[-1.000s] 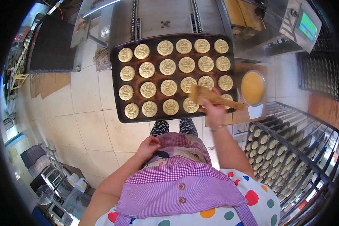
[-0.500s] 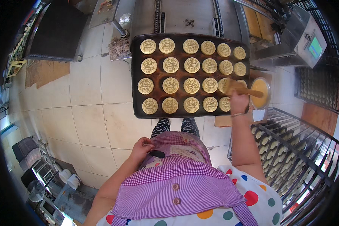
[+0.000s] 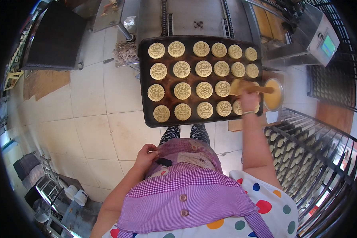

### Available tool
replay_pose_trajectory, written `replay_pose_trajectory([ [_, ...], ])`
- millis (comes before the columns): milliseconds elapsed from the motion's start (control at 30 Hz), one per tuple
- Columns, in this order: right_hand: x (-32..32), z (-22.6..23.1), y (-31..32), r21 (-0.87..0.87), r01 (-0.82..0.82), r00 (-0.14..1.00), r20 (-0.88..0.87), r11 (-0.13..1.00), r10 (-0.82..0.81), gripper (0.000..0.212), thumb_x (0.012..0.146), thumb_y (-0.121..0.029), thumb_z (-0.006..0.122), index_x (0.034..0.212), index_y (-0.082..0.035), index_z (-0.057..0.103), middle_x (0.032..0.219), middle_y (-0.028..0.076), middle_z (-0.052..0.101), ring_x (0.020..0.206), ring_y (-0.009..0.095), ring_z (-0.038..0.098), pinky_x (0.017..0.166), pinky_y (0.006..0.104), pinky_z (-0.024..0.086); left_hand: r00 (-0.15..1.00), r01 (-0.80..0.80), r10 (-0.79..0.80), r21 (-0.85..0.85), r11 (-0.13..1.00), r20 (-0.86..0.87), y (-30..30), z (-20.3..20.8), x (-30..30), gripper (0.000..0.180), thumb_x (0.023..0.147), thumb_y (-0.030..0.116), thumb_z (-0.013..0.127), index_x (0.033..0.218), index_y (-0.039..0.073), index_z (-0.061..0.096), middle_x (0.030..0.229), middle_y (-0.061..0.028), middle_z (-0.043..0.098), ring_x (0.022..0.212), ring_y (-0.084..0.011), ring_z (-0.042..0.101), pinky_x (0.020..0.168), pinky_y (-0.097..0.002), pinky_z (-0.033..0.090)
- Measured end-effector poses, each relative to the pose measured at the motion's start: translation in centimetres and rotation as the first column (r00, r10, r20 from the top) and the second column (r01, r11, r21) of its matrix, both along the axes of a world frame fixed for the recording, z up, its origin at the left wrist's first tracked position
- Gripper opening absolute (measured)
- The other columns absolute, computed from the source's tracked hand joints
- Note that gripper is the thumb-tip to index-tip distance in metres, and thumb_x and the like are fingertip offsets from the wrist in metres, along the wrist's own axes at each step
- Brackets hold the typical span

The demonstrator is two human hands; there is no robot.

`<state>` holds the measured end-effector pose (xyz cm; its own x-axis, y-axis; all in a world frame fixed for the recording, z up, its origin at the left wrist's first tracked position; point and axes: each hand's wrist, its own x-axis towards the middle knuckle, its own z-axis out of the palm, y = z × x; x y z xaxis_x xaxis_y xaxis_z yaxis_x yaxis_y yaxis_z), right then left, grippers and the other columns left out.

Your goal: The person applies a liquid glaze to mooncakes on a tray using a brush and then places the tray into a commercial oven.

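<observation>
My right hand is closed round the wooden handle of a flat pastry brush. The bristles hang over the right part of a dark baking tray, at a round patterned pastry partly hidden behind brush and hand. Rows of pale yellow pastries with stamped tops, such as this one, fill the tray. Beside the tray's right edge stands a round bowl of orange-yellow liquid. Down by the apron, my left hand has its fingers curled together, and nothing shows in them.
Behind the tray lies a metal machine bed with chains. A control box with a lit screen stands far right. Near right, a rack holds trays of pastries. A dark cabinet is far left; tiled floor spreads below it.
My right hand has shifted the brush slightly left and up over the pastries. The tray appears slightly tilted compared with before. My left hand stays by the apron.
</observation>
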<state>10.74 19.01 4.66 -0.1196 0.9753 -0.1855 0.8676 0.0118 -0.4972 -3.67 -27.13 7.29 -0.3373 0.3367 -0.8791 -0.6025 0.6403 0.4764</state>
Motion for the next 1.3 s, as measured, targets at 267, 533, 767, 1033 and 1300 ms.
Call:
replay_pose_trajectory([
  [267,-3.0,0.1,-11.4,-0.062,-0.294,0.845,-0.483,0.954,0.229,0.028,0.082,-0.016,0.063,0.103,0.001,0.060,0.099,0.013,0.065,0.089,0.023,0.063,0.075,0.0347,0.049,0.998,-0.016,0.017,-0.017,1.000,0.053,2.2,2.0,-0.9,0.025,0.081,0.003,0.061,0.104,0.000,0.051,0.096,-0.0091,0.059,0.078,-0.0153,0.059,0.067,-0.0247,0.050],
  [533,-2.0,-0.1,-18.8,-0.125,-0.380,0.771,-0.590,0.916,0.240,0.037,0.084,-0.015,0.058,0.119,-0.004,0.054,0.106,0.018,0.062,0.098,0.031,0.060,0.085,0.0365,0.047,0.997,0.082,-0.082,0.008,0.997,0.005,4.6,1.9,-0.3,0.025,0.080,0.002,0.061,0.103,0.000,0.052,0.094,-0.0088,0.058,0.078,-0.0158,0.058,0.069,-0.0258,0.050],
  [767,10.3,1.3,-5.0,-0.110,0.022,0.945,-0.322,0.994,-0.057,0.038,0.084,-0.017,0.061,0.116,0.004,0.055,0.110,0.016,0.063,0.102,0.021,0.060,0.086,0.0361,0.047,0.994,0.110,-0.110,0.005,0.994,0.004,3.3,0.2,0.8,0.025,0.078,0.000,0.062,0.101,0.000,0.053,0.093,-0.0084,0.059,0.078,-0.0162,0.058,0.070,-0.0266,0.050],
  [1033,6.2,-1.5,-11.6,-0.045,-0.281,0.769,-0.608,0.959,0.197,0.047,0.081,-0.014,0.064,0.123,0.000,0.050,0.113,0.015,0.059,0.105,0.022,0.057,0.090,0.0340,0.044,0.995,0.099,-0.099,0.003,0.995,0.007,6.9,2.0,0.8,0.025,0.079,0.000,0.062,0.102,0.001,0.052,0.095,-0.0091,0.059,0.082,-0.0169,0.060,0.069,-0.0266,0.050],
  [1300,14.9,1.8,2.5,-0.023,0.067,0.989,-0.130,0.998,-0.069,0.036,0.080,-0.013,0.061,0.111,0.004,0.057,0.099,0.017,0.065,0.087,0.024,0.064,0.077,0.0339,0.050,0.998,0.041,-0.041,-0.013,0.999,-0.055,3.9,1.0,1.1,0.027,0.080,0.002,0.062,0.104,0.000,0.051,0.100,-0.0096,0.059,0.083,-0.0174,0.060,0.071,-0.0270,0.050],
])
